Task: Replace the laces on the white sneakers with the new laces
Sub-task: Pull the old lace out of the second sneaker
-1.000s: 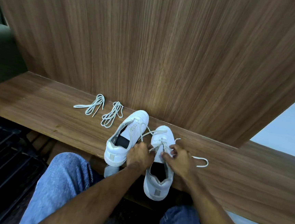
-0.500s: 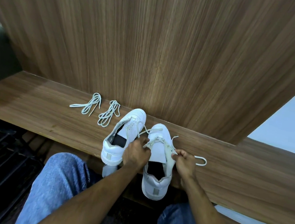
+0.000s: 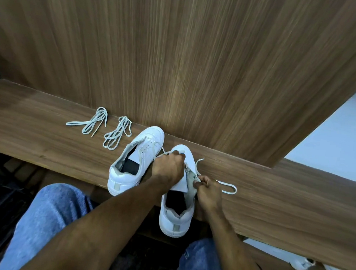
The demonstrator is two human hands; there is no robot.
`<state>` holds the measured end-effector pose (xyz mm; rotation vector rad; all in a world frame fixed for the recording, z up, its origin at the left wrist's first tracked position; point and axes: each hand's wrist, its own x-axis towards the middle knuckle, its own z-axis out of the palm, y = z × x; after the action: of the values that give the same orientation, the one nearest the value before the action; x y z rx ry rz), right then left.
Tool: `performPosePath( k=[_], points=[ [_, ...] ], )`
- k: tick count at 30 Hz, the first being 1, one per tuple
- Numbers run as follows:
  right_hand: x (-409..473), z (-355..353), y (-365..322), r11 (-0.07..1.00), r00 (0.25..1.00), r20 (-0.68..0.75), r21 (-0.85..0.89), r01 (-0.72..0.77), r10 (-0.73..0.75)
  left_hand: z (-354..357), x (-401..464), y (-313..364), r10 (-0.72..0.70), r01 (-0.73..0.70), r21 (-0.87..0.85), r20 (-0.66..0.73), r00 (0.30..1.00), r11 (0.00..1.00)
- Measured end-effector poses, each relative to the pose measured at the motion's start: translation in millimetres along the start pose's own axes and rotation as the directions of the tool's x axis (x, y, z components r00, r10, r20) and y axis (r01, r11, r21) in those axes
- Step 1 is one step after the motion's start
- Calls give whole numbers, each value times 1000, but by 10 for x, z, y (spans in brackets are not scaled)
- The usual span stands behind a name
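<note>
- Wood worktop (image 3: pixel 42 144) w/ wood-panel wall behind.
- 2 white sneakers: left sneaker (image 3: pixel 136 161), right sneaker (image 3: pixel 177 210), toes to wall, heels over near edge.
- Left hand (image 3: pixel 168 166) curled on right sneaker's lace (image 3: pixel 228 187); right hand (image 3: pixel 207 190) pinches it. Hands apart.
- New laces (image 3: pixel 106 129) lie left.

Home entryway: wood bench (image 3: pixel 43 142), panelled wall (image 3: pixel 179 59), more shoes (image 3: pixel 303 263) stored underneath.

One white sneaker (image 3: pixel 175 216) sits under both hands, its old lace (image 3: pixel 228 185) looping out past the right hand. The other sneaker (image 3: pixel 135 161) lies left of the left hand. Two new laces (image 3: pixel 106 128) lie farther left.
</note>
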<state>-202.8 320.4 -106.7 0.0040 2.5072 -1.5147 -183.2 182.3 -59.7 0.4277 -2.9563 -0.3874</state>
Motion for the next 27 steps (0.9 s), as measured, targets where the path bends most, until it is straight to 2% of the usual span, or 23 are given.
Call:
performPosePath(
  k=[1, 2, 3, 4, 5, 6, 7, 8, 10, 12, 13, 15, 18, 20, 22, 23, 24, 25, 26, 27],
  points=[
    [3, -2, 2, 1000, 1000, -2, -6, 1, -1, -17, 12, -17, -128, 128, -143, 5, 992, 981],
    [-5, -2, -10, 1000, 1000, -9, -1, 1, -1, -23, 40, -46, -299, 290, -349, 27, 954, 891],
    [-17, -2, -18, 1000, 1000, -9, 10, -2, 2, -15, 79, -100, -455, 443, -551, 125, 882, 707],
    [-12, 5, -14, 1000, 1000, -5, 25, -6, 6, -13, 107, -144, -538, 528, -711, 247, 806, 465],
    [-17, 11, -15, 999, 1000, 1, 31, -8, 8, 78, 159, -209, -577, 535, -796, 305, 758, 282],
    [-11, 23, -18, 1000, 1000, 9, 26, -5, 5, 162, 192, -277, -592, 528, -818, 313, 743, 230],
    [-12, 23, -12, 1000, 1000, 9, 18, -8, 8, 209, 196, -289, -565, 509, -803, 274, 778, 312],
    [-7, 21, 5, 1000, 1000, 10, 17, -10, 10, 175, 162, -253, -508, 463, -770, 212, 835, 439],
    [-12, 18, -4, 999, 1000, 8, 29, -16, 16, 83, 111, -181, -329, 287, -662, 65, 942, 692],
    [-21, 18, -17, 999, 1000, 9, 41, -17, 17, 84, 121, -132, -99, 86, -378, -17, 995, 922],
    [-29, 18, -24, 999, 1000, 1, 38, -13, 13, 105, 130, -106, -6, 9, -193, 16, 1000, 981],
    [-36, 17, -39, 1000, 1000, -6, 24, 4, -4, 150, 131, -82, 66, -73, 79, 84, 994, 994],
    [-46, 6, -61, 1000, 1000, -18, 1, 14, -14, 168, 121, -69, 103, -111, 215, 48, 994, 970],
    [-44, -1, -63, 1000, 1000, -23, -4, 17, -17, 114, 97, -51, 132, -124, 200, -25, 991, 972],
    [-39, 7, -36, 1000, 1000, -18, 2, 22, -22, 23, 77, -53, 15, -20, -33, -158, 987, 999],
    [-37, 11, -24, 1000, 1000, -12, 2, 25, -25, -29, 85, -58, -123, 66, -248, -224, 967, 967],
    [-34, 16, -15, 1000, 1000, -10, 4, 24, -24, -87, 109, -65, -297, 150, -501, -226, 928, 852],
    [-30, 20, -11, 1000, 1000, -8, 3, 21, -21, -157, 153, -76, -452, 195, -741, -160, 878, 642],
    [-25, 21, -9, 1000, 1000, -8, -1, 24, -24, -241, 215, -88, -574, 195, -902, -68, 816, 384],
    [-18, 16, -12, 999, 999, -10, -9, 31, -31, -336, 276, -105, -666, 153, -975, 6, 746, 163]
  ],
)
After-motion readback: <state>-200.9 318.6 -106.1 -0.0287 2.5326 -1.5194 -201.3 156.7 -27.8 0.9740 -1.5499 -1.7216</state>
